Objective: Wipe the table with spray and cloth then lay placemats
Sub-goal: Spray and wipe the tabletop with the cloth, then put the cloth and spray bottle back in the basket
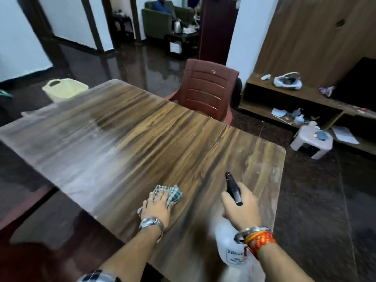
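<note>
A: Where is your cloth (169, 195)?
B: Under your left hand (157, 208), fingers spread flat, pressing it to the tabletop (162, 135) near the front edge.
A: Right hand (240, 208)?
B: Grip closed round the spray bottle (230, 249), black nozzle pointing across the tabletop, just right of the cloth.

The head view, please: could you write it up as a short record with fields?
left hand: flat on checked cloth, pressing it to the table
right hand: gripping spray bottle, nozzle pointing away over the tabletop
table surface: pale sheen on far-left part
placemats: none in view
nearby: brown chair at far edge
</note>
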